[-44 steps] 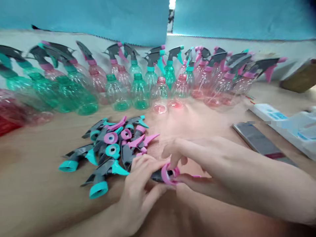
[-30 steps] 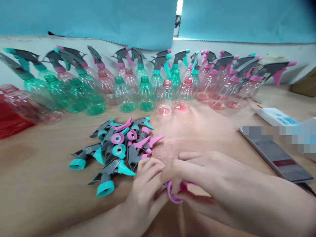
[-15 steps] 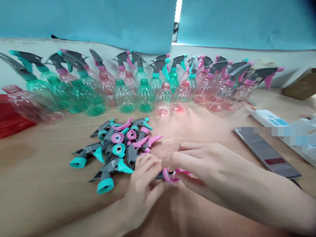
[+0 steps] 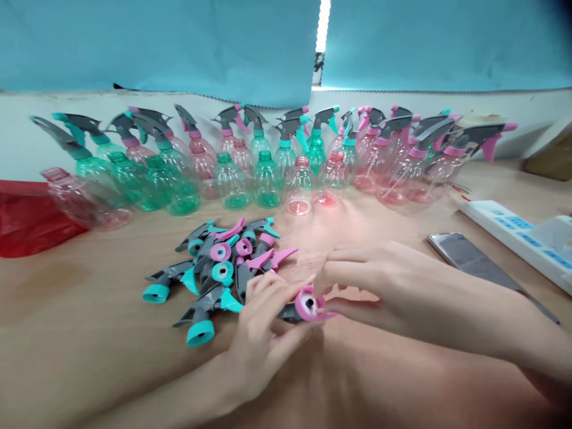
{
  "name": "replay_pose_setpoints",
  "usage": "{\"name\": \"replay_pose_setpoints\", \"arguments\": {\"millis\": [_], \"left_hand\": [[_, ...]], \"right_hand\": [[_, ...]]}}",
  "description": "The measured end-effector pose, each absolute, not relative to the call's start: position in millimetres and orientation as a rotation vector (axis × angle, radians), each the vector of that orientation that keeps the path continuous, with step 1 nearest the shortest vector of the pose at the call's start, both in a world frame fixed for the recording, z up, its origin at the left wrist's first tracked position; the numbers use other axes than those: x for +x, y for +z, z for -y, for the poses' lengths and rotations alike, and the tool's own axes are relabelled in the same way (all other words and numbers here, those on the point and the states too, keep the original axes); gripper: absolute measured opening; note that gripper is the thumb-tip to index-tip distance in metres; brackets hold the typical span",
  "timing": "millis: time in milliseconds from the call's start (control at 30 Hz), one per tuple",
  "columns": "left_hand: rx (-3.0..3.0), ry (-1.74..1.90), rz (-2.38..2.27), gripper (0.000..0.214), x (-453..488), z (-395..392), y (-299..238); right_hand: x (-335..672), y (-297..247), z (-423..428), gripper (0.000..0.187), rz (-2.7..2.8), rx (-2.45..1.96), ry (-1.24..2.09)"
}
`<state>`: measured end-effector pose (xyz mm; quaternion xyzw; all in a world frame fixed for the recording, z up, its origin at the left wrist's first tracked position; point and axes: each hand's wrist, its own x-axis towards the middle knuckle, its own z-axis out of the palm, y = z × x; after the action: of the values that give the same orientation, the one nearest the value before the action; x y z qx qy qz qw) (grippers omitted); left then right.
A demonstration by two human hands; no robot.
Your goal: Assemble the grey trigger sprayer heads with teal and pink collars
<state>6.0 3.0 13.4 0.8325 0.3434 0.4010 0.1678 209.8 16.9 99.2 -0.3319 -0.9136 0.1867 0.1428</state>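
My left hand (image 4: 264, 325) is closed around the grey body of a trigger spray head (image 4: 308, 305) low over the table. Its pink collar faces up toward me, showing a white inside with a dark hole. The fingertips of my right hand (image 4: 379, 289) pinch the collar's right edge, close to the pink trigger. Just left of my hands lies a pile of loose spray heads (image 4: 222, 272), grey with pink or turquoise collars and triggers. Nearest my left wrist is one with a turquoise collar (image 4: 200, 333).
Behind stand rows of clear green and pink bottles (image 4: 267, 182), several topped with spray heads. A pink bottle (image 4: 84, 199) leans beside a red plastic bag (image 4: 31, 220) at the left. On the right lie a phone (image 4: 473, 262) and a white power strip (image 4: 518, 238).
The held spray head has turned, so its collar opening faces me more fully. My right fingers have shifted along the collar. The whole view has moved slightly.
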Motion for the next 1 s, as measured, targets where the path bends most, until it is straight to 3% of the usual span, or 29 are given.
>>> {"name": "replay_pose_setpoints", "arguments": {"millis": [267, 367, 500, 667, 733, 867, 1000], "left_hand": [[2.683, 1.210, -1.543, 0.025, -28.6, -38.4, 48.7], [2.755, 0.904, -1.577, 0.028, -39.4, -46.7, 45.1], [2.773, 0.616, -1.469, 0.034, -46.3, -41.3, 36.3], [2.724, 0.766, -1.474, 0.035, -56.7, -32.9, 41.8], [2.660, 0.837, -1.492, 0.034, -65.7, -34.0, 44.4], [2.478, 0.975, -1.679, 0.035, -98.6, -40.3, 45.9], [2.284, 0.939, -1.927, 0.039, -142.9, -44.4, 40.5]], "right_hand": [[220.0, 103.5, -19.1, 0.009, 2.457, -1.069, 0.087], [217.0, 98.2, -22.7, 0.012, 2.478, -1.074, 0.030], [212.2, 90.2, -25.9, 0.012, 2.574, -1.094, 0.088], [208.6, 81.7, -28.7, 0.020, 2.644, -1.133, 0.263], [204.6, 75.6, -30.4, 0.027, 2.641, -1.136, 0.315], [187.2, 54.3, -33.6, 0.060, 2.625, -1.006, 0.407], [159.5, 29.8, -39.5, 0.084, 2.624, -0.896, 0.241]]}}
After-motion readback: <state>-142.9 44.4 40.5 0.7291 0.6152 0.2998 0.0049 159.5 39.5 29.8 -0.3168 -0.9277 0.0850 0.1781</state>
